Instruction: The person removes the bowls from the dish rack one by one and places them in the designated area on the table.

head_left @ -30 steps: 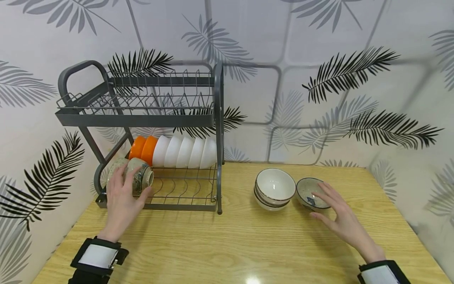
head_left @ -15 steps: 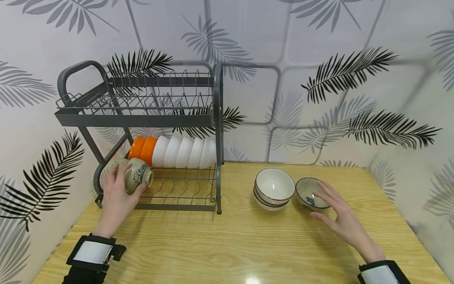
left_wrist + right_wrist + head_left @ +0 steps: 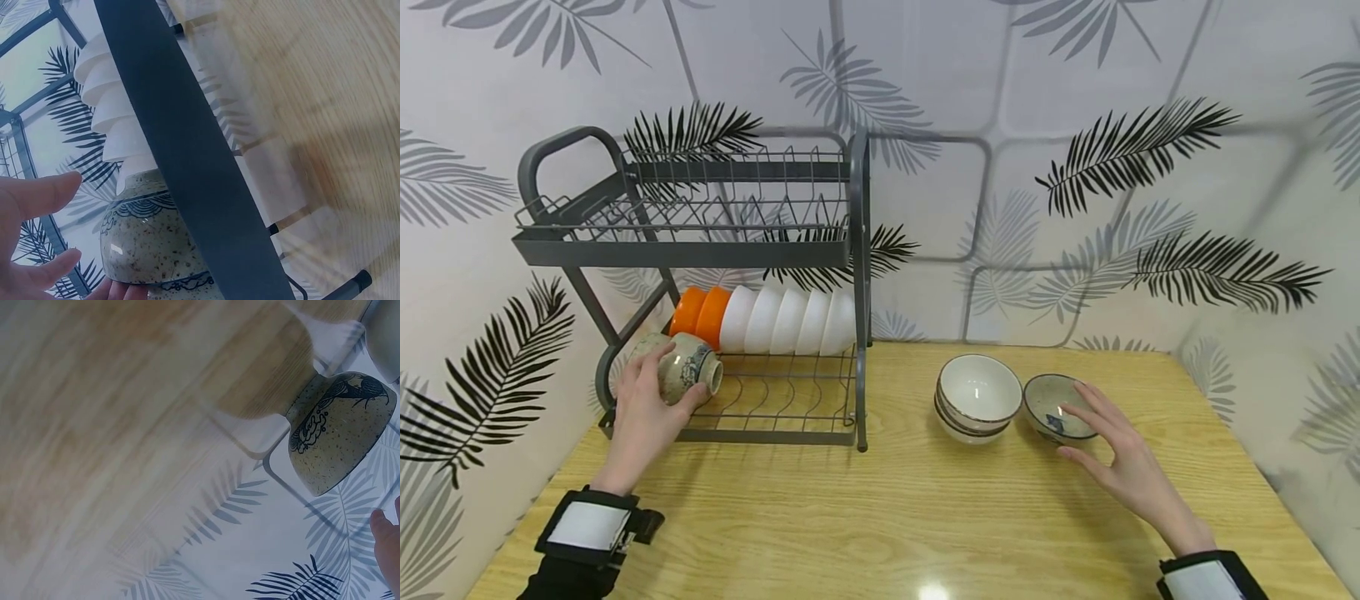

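Evidently my left hand (image 3: 646, 408) is about the speckled bowl (image 3: 685, 367) on the lower tier of the rack (image 3: 775, 436), fingers spread wide, some tips at its rim; whether the thumb touches, I can't tell. That bowl lies on its side, foot to the right, presumably so the wires check any rolling. White bowls (image 3: 790, 321) and orange bowls (image 3: 700, 317) lean in a row behind, probably to save room. My right hand (image 3: 1127, 471) has fingers wide around the grey bowl (image 3: 1047, 400), upright on the desk (image 3: 880, 517) beside the stacked cream bowls (image 3: 981, 387); contact there is unclear.
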`<act>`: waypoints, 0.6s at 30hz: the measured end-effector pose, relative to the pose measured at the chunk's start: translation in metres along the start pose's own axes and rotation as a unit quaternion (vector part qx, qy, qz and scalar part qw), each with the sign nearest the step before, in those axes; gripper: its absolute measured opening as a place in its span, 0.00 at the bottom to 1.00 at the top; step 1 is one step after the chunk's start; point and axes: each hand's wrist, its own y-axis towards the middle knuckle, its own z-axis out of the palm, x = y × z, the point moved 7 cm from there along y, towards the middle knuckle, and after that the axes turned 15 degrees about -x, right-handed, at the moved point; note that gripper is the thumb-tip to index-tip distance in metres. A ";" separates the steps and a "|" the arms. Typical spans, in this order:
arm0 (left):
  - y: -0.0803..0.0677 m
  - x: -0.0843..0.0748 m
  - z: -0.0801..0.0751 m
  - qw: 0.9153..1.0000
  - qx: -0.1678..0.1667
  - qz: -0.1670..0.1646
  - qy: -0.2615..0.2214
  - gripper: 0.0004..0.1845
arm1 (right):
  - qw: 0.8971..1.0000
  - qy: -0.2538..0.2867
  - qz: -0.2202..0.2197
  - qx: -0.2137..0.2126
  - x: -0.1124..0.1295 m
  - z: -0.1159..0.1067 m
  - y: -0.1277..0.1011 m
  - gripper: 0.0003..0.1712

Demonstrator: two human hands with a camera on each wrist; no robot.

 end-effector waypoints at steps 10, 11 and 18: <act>0.008 0.000 -0.003 1.000 0.018 0.016 0.000 0.39 | 1.000 0.003 -0.001 -0.001 0.001 -0.001 0.000 0.38; 0.009 -0.001 -0.004 1.000 0.018 0.021 0.000 0.39 | 1.000 0.002 -0.003 -0.001 0.001 -0.001 0.000 0.38; 0.020 0.002 -0.006 0.999 0.027 0.015 0.018 0.38 | 1.000 -0.006 -0.025 0.000 0.003 0.000 0.001 0.38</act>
